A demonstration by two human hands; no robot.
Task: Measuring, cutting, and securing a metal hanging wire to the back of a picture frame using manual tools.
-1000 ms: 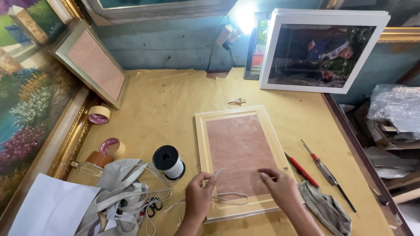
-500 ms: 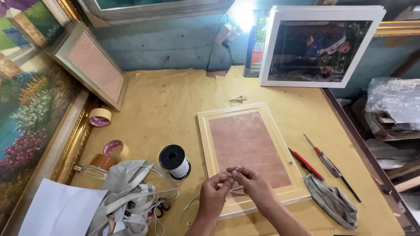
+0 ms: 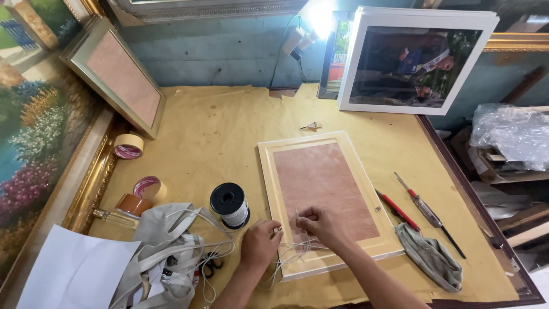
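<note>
hands pinched white cord at the near end of a face-down frame.
left hand and right hand each held the white cord in closed fingertips; the picture frame lay flat, long axis running away toward the wall, spool just left.

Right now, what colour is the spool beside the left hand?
Black flanges, white cord: the spool, head view.
</note>
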